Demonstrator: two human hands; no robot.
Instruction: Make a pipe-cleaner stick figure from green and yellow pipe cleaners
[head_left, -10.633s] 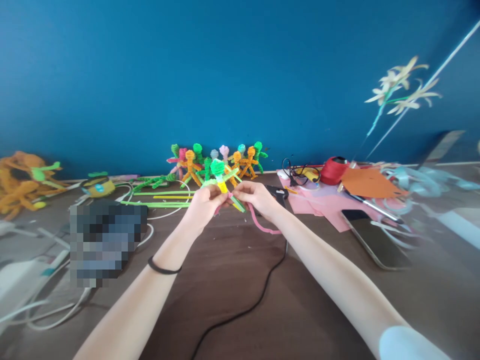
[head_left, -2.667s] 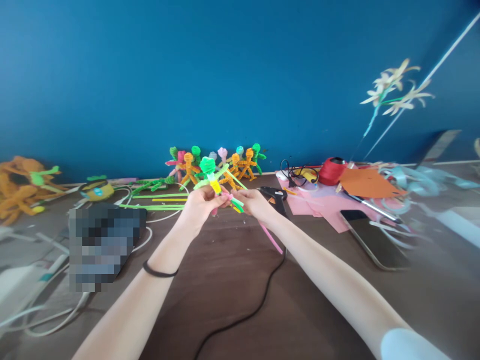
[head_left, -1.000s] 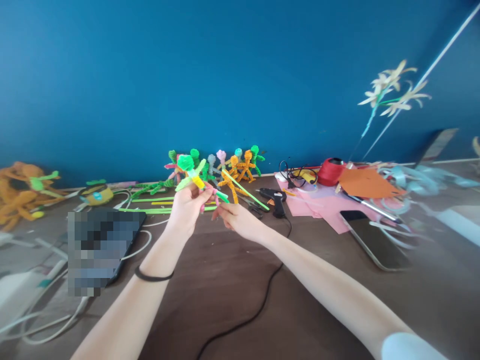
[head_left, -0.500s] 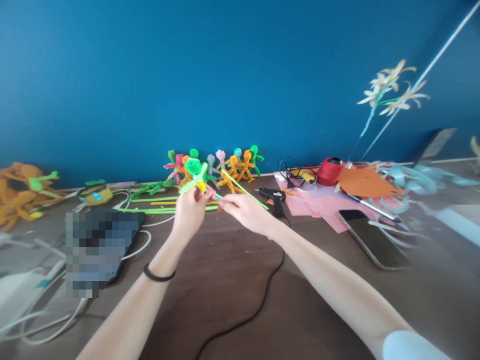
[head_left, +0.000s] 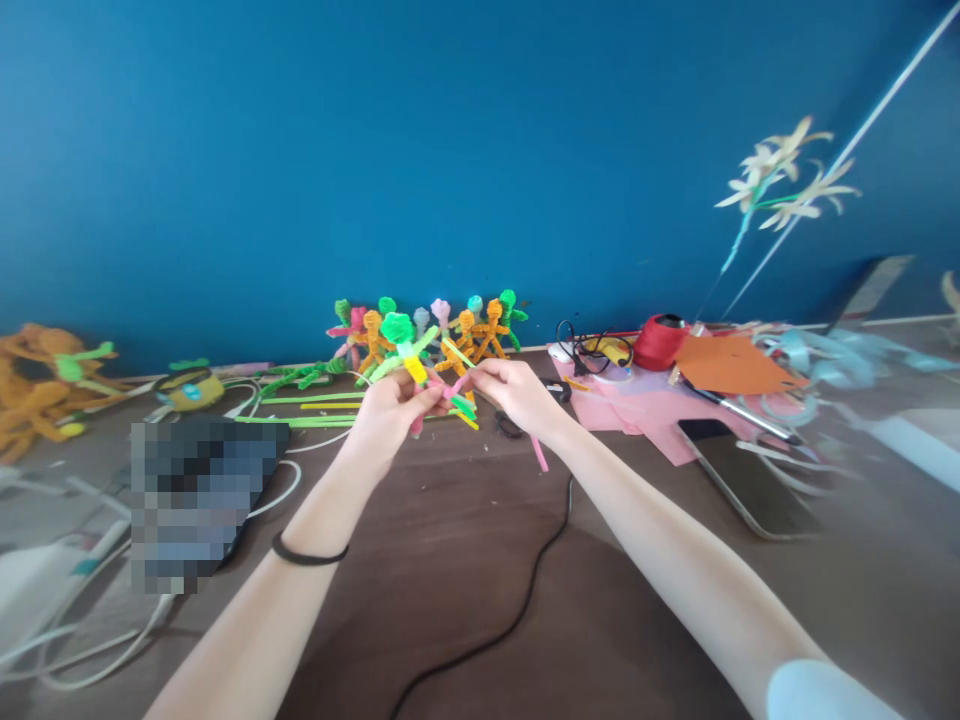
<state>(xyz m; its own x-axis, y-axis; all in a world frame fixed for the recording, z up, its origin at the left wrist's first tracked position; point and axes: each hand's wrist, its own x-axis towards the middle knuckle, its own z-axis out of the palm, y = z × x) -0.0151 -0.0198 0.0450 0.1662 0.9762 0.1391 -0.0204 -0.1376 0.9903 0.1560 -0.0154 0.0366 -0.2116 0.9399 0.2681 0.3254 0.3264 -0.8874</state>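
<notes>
A pipe-cleaner figure (head_left: 397, 330) with a green head and a yellow middle is pinched in my left hand (head_left: 390, 410). Pink and green pieces stick out at its lower right. My right hand (head_left: 517, 395) is closed on a pink pipe cleaner (head_left: 541, 454), whose loose end hangs below the palm; its other end runs to the figure between my two hands. Behind them, a row of small pipe-cleaner figures (head_left: 493, 325) in orange, green and pink stands against the wall. Green pipe cleaners (head_left: 300, 421) lie on the table left of my left hand.
A black glue gun (head_left: 556, 390) is partly hidden by my right hand. Rightward are pink sheets (head_left: 660, 425), a red thread spool (head_left: 660, 342), an orange sheet (head_left: 739, 364) and a phone (head_left: 742, 480). A dark tablet (head_left: 259, 450) with white cables lies left. A black cord crosses the table.
My right hand has moved slightly right and up and now holds a pink pipe cleaner. The figure has shifted a little right and tilted, with its green lower end now showing between my hands.
</notes>
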